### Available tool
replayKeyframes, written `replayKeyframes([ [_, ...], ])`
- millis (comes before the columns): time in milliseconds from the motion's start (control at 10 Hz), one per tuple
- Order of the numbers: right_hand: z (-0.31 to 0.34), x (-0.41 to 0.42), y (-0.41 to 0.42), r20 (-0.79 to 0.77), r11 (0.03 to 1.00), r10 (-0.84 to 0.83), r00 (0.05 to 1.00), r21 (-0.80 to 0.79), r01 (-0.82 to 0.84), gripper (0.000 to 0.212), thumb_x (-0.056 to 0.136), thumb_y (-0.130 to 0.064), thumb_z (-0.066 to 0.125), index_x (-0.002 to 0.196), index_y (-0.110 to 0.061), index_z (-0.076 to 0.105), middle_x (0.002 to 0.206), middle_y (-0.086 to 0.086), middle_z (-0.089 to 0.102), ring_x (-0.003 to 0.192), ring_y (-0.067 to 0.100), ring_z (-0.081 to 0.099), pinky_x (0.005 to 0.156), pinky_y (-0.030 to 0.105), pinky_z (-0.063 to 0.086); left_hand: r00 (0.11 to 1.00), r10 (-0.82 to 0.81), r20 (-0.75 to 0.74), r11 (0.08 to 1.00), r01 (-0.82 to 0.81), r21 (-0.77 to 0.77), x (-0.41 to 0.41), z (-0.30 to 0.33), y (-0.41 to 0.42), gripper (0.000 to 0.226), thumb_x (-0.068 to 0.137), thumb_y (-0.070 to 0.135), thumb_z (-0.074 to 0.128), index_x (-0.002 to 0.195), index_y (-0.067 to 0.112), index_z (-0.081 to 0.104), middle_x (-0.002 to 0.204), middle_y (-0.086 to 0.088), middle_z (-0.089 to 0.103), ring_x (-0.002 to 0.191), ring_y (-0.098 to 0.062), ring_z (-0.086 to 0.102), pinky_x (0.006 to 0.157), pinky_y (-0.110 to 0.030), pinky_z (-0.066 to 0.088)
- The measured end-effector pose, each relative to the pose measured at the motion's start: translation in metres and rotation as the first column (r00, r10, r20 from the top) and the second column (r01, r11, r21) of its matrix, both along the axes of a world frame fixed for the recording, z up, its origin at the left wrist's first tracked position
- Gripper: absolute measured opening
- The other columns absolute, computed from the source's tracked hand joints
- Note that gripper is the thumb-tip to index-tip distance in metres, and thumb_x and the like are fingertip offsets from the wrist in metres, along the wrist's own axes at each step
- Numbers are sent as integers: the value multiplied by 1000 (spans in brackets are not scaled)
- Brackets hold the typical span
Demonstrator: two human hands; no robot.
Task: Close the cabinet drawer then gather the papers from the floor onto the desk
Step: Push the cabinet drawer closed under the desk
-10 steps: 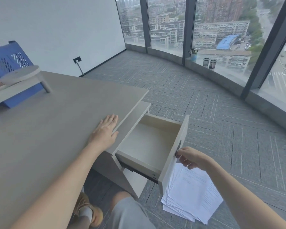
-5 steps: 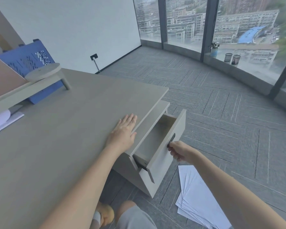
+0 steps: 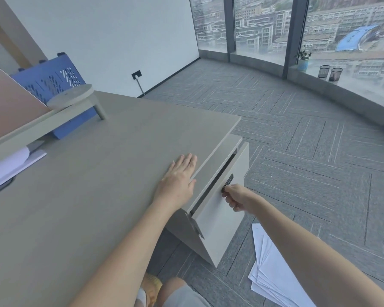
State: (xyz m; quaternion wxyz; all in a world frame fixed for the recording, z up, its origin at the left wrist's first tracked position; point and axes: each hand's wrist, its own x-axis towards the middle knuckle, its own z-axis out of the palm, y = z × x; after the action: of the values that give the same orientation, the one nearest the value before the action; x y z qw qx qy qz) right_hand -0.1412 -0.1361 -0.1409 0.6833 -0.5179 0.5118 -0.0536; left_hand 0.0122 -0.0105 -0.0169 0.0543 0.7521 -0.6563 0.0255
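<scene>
Left hand (image 3: 178,181) flat and open on the grey wood-grain desk (image 3: 80,196); right hand (image 3: 236,196) grips the pale cabinet drawer's (image 3: 222,209) black handle (image 3: 228,182), white papers (image 3: 273,271) on grey carpet (image 3: 308,151) beside.

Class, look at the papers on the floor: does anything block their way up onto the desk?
Nothing visible does. The papers lie in the open on the carpet beside the cabinet, and the near desk surface is bare except for the left hand.

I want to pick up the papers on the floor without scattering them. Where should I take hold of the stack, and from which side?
The papers lie flat on the carpet, fanned out beside the cabinet. Probably best to come from the open floor side, opposite the cabinet, square the fanned sheets together, then slide fingers under one long edge, thumb on top.
</scene>
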Motion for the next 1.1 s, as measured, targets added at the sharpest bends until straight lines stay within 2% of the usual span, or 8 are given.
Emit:
replayKeyframes([
  [100, -2, 9, -2, 4, 1000, 4, 1000, 13, -4, 31, 95, -19, 35, 66, -19, 44, 41, -7, 32, 36, 10, 23, 43, 15, 16, 1000, 1, 1, 1000, -1, -1, 0, 1, 0, 65, 99, 22, 41, 156, 16, 10, 166, -1, 10, 153, -18, 6, 124, -35, 5],
  [400, -2, 24, -4, 23, 1000, 8, 1000, 13, -8, 29, 94, -19, 35, 66, -20, 41, 46, -6, 30, 37, 11, 22, 44, 17, 16, 1000, -1, -10, 1000, 1, 6, 2, -2, -1, 66, 99, 22, 41, 156, 17, 10, 166, -1, 11, 153, -18, 6, 124, -36, 6],
  [600, -1, 26, -4, 53, 999, 9, 999, 36, -11, 28, 93, -17, 34, 66, -20, 42, 38, -9, 29, 33, 9, 22, 39, 13, 17, 1000, 0, -5, 1000, 0, 2, 2, -3, -2, 66, 99, 23, 41, 156, 17, 9, 166, 0, 11, 153, -18, 6, 124, -36, 6],
  [800, 4, 26, -5, 54, 999, 43, 998, 22, -44, 27, 92, -15, 33, 67, -19, 42, 43, -8, 29, 37, 10, 22, 40, 15, 17, 1000, -3, 8, 1000, 3, -4, 2, -3, -2, 65, 100, 24, 39, 156, 16, 8, 166, 0, 9, 153, -18, 5, 124, -35, 5],
  [1000, 9, 22, -3, 13, 994, 101, 995, -48, -101, 28, 93, -13, 30, 69, -17, 44, 52, -3, 30, 41, 12, 22, 44, 19, 16, 1000, 0, 4, 1000, 0, -7, 1, -3, -2, 66, 99, 24, 40, 156, 17, 8, 166, 0, 9, 153, -18, 5, 124, -35, 5],
  [1100, 11, 24, -1, -70, 967, 145, 987, -201, -156, 32, 98, -9, 30, 69, -15, 44, 60, 3, 36, 47, 14, 30, 46, 22, 22, 1000, 2, 0, 1000, -1, -5, 1, -3, -1, 66, 99, 24, 40, 156, 17, 8, 166, 0, 10, 153, -18, 6, 124, -35, 6],
])
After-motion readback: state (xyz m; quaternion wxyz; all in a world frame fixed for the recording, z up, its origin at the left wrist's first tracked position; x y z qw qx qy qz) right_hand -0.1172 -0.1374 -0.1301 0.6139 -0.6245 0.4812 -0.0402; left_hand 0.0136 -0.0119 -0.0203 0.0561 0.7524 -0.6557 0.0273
